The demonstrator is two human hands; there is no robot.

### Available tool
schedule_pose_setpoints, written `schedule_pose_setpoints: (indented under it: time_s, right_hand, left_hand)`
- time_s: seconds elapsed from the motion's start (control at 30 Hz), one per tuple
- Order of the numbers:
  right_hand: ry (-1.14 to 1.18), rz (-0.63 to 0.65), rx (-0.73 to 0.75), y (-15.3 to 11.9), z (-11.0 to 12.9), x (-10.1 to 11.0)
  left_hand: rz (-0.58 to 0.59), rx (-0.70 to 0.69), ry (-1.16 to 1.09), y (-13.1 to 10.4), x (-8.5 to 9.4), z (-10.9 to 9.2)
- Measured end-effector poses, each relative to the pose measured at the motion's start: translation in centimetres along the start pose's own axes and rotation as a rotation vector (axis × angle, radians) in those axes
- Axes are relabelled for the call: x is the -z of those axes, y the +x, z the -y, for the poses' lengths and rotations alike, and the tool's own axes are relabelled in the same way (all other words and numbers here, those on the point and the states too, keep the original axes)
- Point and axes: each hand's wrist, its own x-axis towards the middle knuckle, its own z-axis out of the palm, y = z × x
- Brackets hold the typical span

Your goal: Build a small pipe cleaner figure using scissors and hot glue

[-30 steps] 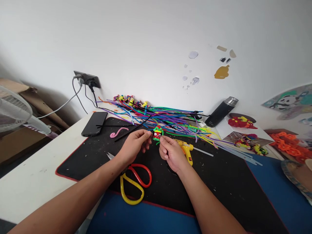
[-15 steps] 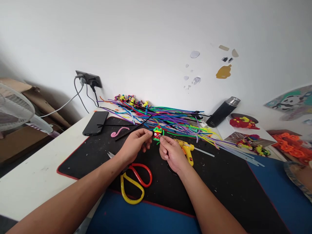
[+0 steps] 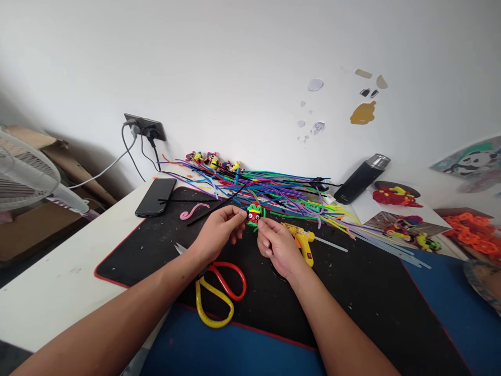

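Note:
A small red, green and yellow figure (image 3: 254, 215) with two googly eyes is held up over the black mat (image 3: 156, 256). The thumb and fingers of my left hand (image 3: 221, 232) pinch its left edge. On its lower right side, my right hand (image 3: 277, 245) grips it with curled fingers. Scissors (image 3: 215, 303) with one red and one yellow handle lie partly under my left wrist. A yellow glue gun (image 3: 305, 244) with a clear stick rests just beyond my right hand.
Many coloured pipe cleaners (image 3: 266, 188) spread along the wall, with small finished figures (image 3: 213, 161) behind. A phone (image 3: 155, 197) and a pink curl (image 3: 193, 210) lie left. At right are a dark flask (image 3: 362, 180) and orange pieces (image 3: 472, 235). A fan (image 3: 27, 172) stands far left.
The whole view has shifted slightly, so the surroundings sit a little further right. The figure is tilted slightly differently between my hands; both still hold it.

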Motion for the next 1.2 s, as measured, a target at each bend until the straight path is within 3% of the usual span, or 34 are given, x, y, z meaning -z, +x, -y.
schedule_pose_setpoints:
  time_s: [1.2]
  right_hand:
    - [0.033,-0.004,-0.002,0.16,0.00,0.14]
  left_hand:
    - [0.007,-0.003,-0.002,-0.09,0.09,0.00]
